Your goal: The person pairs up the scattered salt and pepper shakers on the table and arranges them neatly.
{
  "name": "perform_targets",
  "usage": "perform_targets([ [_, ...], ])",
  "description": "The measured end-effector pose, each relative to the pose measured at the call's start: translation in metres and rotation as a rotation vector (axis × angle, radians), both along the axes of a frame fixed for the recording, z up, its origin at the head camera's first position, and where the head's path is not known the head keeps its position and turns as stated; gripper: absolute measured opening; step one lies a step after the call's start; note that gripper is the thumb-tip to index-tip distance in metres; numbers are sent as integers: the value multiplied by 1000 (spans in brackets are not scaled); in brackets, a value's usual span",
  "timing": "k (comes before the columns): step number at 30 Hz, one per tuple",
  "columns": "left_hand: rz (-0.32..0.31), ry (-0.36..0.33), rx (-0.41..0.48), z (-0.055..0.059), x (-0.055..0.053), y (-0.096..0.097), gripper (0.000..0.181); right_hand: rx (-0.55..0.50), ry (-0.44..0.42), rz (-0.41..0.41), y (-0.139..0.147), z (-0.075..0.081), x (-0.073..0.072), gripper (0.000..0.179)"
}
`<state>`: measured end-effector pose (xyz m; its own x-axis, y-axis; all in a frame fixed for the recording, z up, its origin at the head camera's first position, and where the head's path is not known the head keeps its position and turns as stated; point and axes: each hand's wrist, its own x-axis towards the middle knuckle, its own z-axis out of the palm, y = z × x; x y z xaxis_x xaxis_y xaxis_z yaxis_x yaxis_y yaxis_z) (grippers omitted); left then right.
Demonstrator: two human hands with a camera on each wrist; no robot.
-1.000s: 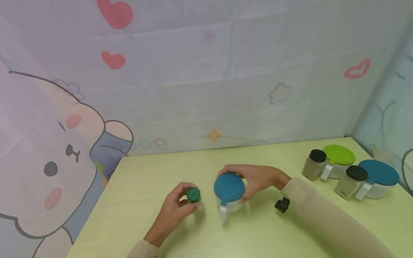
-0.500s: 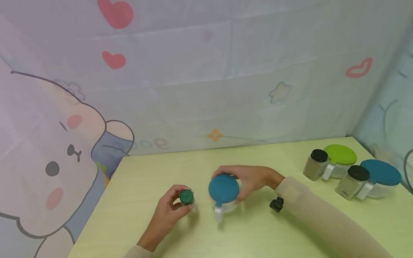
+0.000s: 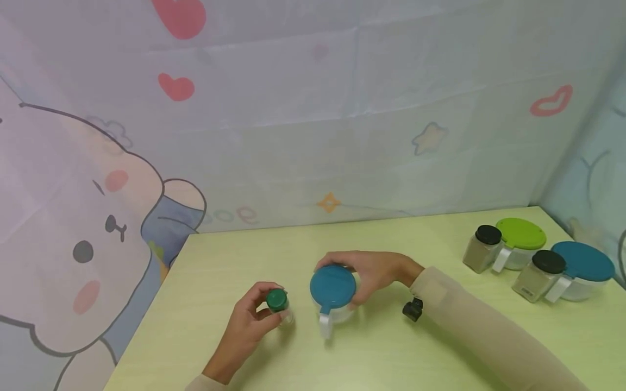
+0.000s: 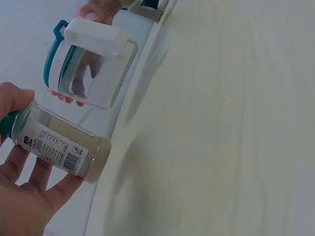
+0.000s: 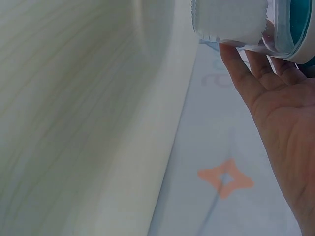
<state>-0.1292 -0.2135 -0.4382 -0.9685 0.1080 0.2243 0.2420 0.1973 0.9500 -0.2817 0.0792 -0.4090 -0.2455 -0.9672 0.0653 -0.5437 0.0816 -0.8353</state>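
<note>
My left hand [image 3: 245,321] grips a small spice jar [image 3: 277,300] by its upper part, thumb on one side and fingers on the other. The jar has a green cap; in the left wrist view its label with a barcode and tan powder inside show. To its right, my right hand [image 3: 373,276] holds a clear seasoning container [image 3: 333,287] with a round blue lid, its fingers around the far and right sides. A white handle on the container points toward me. White contents show through its wall in the right wrist view. Both vessels appear slightly above the table.
At the table's right stand two black-capped spice jars [image 3: 482,248] [image 3: 539,276], a green-lidded container [image 3: 521,234] and another blue-lidded container [image 3: 582,263], close together. A printed cloth [image 3: 274,136] hangs behind the pale yellow table [image 3: 391,353]. A black wrist device [image 3: 413,309] sits below the right cuff.
Both hands have shifted left and a little toward me, carrying the green-capped jar and the blue-lidded container. Their grips look the same. The head view has turned slightly left.
</note>
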Motion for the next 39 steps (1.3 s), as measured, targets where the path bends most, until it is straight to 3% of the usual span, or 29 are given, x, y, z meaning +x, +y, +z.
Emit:
perform_targets([
  [39,114,-47,-6,1,13,-25,44,1,-24,77,-35,-10,-5,80],
])
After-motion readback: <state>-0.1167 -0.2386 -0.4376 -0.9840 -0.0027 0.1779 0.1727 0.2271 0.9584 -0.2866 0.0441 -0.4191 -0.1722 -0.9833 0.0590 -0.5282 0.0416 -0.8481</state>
